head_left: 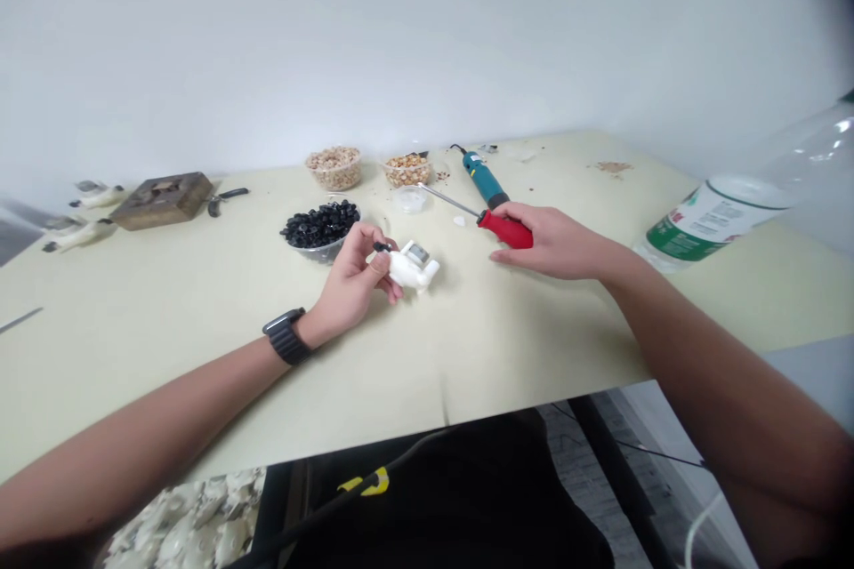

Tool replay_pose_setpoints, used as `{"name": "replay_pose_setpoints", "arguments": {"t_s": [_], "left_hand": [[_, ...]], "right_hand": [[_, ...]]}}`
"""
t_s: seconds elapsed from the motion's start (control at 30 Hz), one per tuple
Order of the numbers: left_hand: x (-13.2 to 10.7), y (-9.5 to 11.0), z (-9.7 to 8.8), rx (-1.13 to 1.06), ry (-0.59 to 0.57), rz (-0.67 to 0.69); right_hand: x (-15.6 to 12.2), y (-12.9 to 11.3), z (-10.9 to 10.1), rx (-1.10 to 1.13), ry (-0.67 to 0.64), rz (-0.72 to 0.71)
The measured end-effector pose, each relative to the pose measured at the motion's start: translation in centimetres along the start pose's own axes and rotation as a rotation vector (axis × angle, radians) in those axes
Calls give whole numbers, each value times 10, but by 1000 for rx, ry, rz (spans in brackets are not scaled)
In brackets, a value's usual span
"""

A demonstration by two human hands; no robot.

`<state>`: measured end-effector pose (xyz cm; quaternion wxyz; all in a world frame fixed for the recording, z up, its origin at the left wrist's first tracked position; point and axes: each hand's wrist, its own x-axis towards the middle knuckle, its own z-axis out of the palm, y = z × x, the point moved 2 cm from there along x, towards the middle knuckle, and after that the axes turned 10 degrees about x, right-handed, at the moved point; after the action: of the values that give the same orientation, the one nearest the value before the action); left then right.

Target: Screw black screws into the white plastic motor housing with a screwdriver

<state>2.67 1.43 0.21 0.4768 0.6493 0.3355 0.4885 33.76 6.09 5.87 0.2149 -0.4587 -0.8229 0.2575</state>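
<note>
My left hand [353,280], with a dark watch at the wrist, is closed on a small white plastic figure [408,270]. The figure has a grey panel on top and a black piece at the end near my thumb. To the right, my right hand [557,240] is closed around the red handle of a screwdriver [508,229], whose metal shaft points to the back left. Just behind my left hand stands a clear bowl of black plastic parts [321,227]. A teal power tool [485,180] lies behind the screwdriver.
At the back are tubs of pale pieces [334,167] and amber pieces [407,167]. A metal block [162,200], pliers [225,198] and white figures [78,233] lie left. A large bottle [717,218] leans at right. Several white figures [193,524] sit below the table.
</note>
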Motion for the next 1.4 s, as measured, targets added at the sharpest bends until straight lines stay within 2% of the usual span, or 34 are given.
{"name": "replay_pose_setpoints", "arguments": {"t_s": [0.13,0.3,0.53,0.83,1.4], "left_hand": [[3,2,-8,-77,-100,-117],[6,2,-13,-188,-230,-282],[7,6,-20,-319,-298,-399],[5,3,-24,-292,-340,-431],[4,1,-23,-283,-380,-421]], "right_hand": [[-1,1,-2,32,75,-71],[-5,-1,-2,-2,35,-64],[-2,3,-1,108,0,-124],[0,-1,3,269,-67,-164],[-1,2,2,250,-116,-150]]}}
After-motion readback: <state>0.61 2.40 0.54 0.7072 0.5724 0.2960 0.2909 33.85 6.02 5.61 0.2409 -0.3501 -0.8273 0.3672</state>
